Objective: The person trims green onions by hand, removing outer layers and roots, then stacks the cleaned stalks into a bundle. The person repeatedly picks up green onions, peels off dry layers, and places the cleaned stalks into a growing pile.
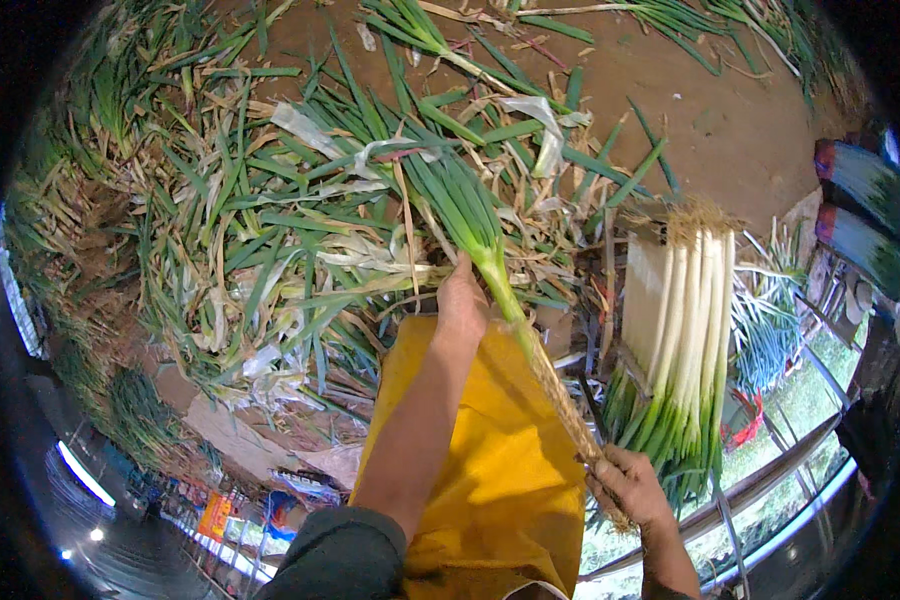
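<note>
A large green onion (501,281) slants across my lap, its green leaves pointing away from me and its roots near my body. My right hand (624,480) grips its root end, where the stalk is still wrapped in dry, soil-stained skin. Beside the stalk's upper part, my left hand (463,301) is closed on a withered outer leaf (436,225) that runs up alongside the green ones. The fingers partly hide where that leaf joins the stalk. A yellow apron (487,420) covers my lap under the onion.
To the right, a row of cleaned green onions (682,315) rests against a pale board (643,292), roots up. Stripped leaves (270,202) litter the brown ground (735,142) ahead. Uncleaned onions (105,112) are heaped at left. A red strap (746,420) hangs at lower right.
</note>
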`<state>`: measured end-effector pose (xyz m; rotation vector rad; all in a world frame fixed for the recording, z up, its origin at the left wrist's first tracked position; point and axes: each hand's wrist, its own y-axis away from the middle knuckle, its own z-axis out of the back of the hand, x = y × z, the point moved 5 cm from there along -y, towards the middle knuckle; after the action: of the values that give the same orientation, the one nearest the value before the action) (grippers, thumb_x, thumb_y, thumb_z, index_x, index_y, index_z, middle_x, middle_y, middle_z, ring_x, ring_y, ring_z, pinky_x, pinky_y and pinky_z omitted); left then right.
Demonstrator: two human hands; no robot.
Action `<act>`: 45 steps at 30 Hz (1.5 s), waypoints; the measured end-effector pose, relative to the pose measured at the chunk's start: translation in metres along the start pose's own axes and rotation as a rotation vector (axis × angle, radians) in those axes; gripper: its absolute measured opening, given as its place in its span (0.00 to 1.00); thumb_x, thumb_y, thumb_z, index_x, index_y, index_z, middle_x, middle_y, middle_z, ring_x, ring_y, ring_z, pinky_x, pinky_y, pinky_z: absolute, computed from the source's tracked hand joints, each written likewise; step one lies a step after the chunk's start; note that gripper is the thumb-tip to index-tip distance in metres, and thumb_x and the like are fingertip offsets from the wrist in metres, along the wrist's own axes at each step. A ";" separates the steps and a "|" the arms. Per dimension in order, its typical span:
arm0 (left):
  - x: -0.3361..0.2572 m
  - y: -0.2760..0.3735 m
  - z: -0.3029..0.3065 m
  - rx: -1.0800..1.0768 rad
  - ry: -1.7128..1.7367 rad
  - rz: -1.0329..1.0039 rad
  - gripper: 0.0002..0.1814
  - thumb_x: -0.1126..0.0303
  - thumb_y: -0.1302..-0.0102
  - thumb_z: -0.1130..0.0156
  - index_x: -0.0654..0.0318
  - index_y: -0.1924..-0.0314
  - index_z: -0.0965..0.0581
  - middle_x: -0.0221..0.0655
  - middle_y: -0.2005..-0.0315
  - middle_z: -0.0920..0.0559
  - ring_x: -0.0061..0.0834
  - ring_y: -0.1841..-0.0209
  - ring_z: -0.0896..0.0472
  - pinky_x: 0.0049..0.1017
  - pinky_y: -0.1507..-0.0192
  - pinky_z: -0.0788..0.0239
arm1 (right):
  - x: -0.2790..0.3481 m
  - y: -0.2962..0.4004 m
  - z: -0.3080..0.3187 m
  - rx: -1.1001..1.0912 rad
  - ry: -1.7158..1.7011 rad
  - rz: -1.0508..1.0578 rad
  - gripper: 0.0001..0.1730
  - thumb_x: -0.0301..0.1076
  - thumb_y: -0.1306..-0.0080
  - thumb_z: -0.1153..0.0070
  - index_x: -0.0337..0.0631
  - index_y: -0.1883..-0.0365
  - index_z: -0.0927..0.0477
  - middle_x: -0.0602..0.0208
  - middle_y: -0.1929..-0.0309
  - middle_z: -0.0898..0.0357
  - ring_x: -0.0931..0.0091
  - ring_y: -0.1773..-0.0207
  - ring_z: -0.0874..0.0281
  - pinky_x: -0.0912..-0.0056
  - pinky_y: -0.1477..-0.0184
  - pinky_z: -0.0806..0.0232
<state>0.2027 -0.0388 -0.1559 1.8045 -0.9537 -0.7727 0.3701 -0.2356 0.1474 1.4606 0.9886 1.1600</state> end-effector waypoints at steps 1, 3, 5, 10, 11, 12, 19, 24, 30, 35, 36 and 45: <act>0.005 0.009 -0.004 -0.009 -0.019 0.019 0.23 0.56 0.15 0.46 0.64 0.30 0.27 0.35 0.36 0.22 0.38 0.38 0.24 0.41 0.32 0.36 | -0.009 0.019 0.003 -0.020 0.043 -0.041 0.21 0.46 0.22 0.41 0.33 0.52 0.16 0.71 0.75 0.23 0.80 0.72 0.29 0.70 0.68 0.34; 0.017 0.033 -0.010 -0.033 -0.085 0.079 0.21 0.61 0.17 0.41 0.64 0.32 0.25 0.33 0.38 0.21 0.36 0.37 0.24 0.40 0.30 0.39 | -0.013 0.052 0.006 -0.087 0.174 0.006 0.20 0.43 0.25 0.38 0.32 0.48 0.17 0.60 0.73 0.20 0.72 0.70 0.21 0.64 0.66 0.30; 0.030 0.055 -0.019 0.048 -0.101 0.141 0.20 0.58 0.19 0.39 0.62 0.36 0.23 0.33 0.43 0.18 0.36 0.42 0.22 0.40 0.34 0.34 | -0.025 0.081 0.010 -0.209 0.388 0.173 0.20 0.41 0.26 0.37 0.33 0.47 0.17 0.53 0.70 0.18 0.62 0.67 0.17 0.59 0.64 0.27; 0.044 0.111 -0.048 0.133 -0.136 0.218 0.16 0.58 0.20 0.37 0.61 0.41 0.21 0.34 0.50 0.16 0.37 0.46 0.19 0.39 0.38 0.29 | -0.061 0.142 0.014 -0.427 0.528 0.316 0.19 0.38 0.29 0.35 0.36 0.45 0.17 0.48 0.63 0.16 0.50 0.61 0.14 0.51 0.60 0.24; 0.045 0.118 -0.055 0.174 -0.107 0.268 0.17 0.58 0.19 0.39 0.61 0.42 0.21 0.34 0.51 0.15 0.37 0.46 0.19 0.39 0.38 0.29 | -0.070 0.147 0.014 -0.473 0.493 0.339 0.19 0.38 0.30 0.33 0.37 0.46 0.16 0.49 0.63 0.16 0.51 0.62 0.14 0.52 0.60 0.24; 0.042 0.129 -0.057 0.165 -0.115 0.315 0.16 0.59 0.19 0.39 0.61 0.42 0.20 0.32 0.51 0.15 0.33 0.48 0.19 0.35 0.42 0.28 | -0.081 0.153 0.011 -0.466 0.483 0.305 0.20 0.39 0.31 0.32 0.37 0.46 0.16 0.49 0.63 0.16 0.52 0.62 0.14 0.52 0.60 0.24; -0.011 0.194 -0.146 0.177 -0.389 0.154 0.21 0.62 0.18 0.40 0.65 0.33 0.27 0.38 0.40 0.21 0.42 0.40 0.21 0.47 0.34 0.28 | -0.060 0.140 0.001 -0.480 0.259 0.324 0.29 0.51 0.31 0.32 0.39 0.41 0.15 0.48 0.53 0.13 0.51 0.51 0.13 0.53 0.49 0.23; -0.052 0.252 -0.205 0.273 -0.358 0.022 0.24 0.60 0.20 0.37 0.67 0.33 0.28 0.41 0.41 0.21 0.46 0.39 0.22 0.49 0.32 0.31 | -0.024 0.092 -0.012 -0.355 0.236 0.389 0.42 0.68 0.27 0.41 0.40 0.32 0.20 0.50 0.51 0.12 0.58 0.51 0.13 0.56 0.48 0.24; -0.085 0.288 -0.225 0.392 -0.284 -0.071 0.23 0.52 0.17 0.43 0.64 0.37 0.23 0.47 0.43 0.18 0.52 0.41 0.21 0.56 0.33 0.33 | 0.086 0.072 -0.044 -0.247 0.062 0.522 0.32 0.58 0.23 0.38 0.34 0.40 0.17 0.62 0.65 0.16 0.74 0.65 0.19 0.63 0.60 0.27; -0.103 0.306 -0.221 0.508 -0.165 -0.002 0.26 0.53 0.17 0.44 0.66 0.31 0.27 0.49 0.41 0.18 0.50 0.39 0.21 0.51 0.31 0.32 | 0.164 0.077 -0.075 -0.281 0.036 0.794 0.32 0.55 0.24 0.38 0.33 0.38 0.18 0.61 0.63 0.14 0.74 0.66 0.18 0.65 0.61 0.28; -0.101 0.313 -0.224 0.531 -0.174 0.013 0.26 0.53 0.17 0.45 0.67 0.31 0.27 0.50 0.42 0.18 0.50 0.39 0.20 0.51 0.32 0.32 | 0.173 0.086 -0.076 -0.344 0.057 0.855 0.32 0.54 0.24 0.37 0.33 0.38 0.18 0.60 0.62 0.13 0.74 0.66 0.18 0.64 0.60 0.27; -0.102 0.365 -0.217 0.659 -0.245 0.013 0.30 0.54 0.15 0.50 0.72 0.28 0.30 0.51 0.32 0.22 0.50 0.30 0.25 0.49 0.24 0.36 | 0.218 0.135 -0.089 -0.606 0.199 1.026 0.25 0.50 0.30 0.33 0.36 0.48 0.13 0.52 0.53 0.12 0.61 0.51 0.14 0.57 0.47 0.25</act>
<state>0.2275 0.0430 0.2725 2.2884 -1.5081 -0.7310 0.3319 -0.0324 0.3233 1.3396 -0.1193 2.1250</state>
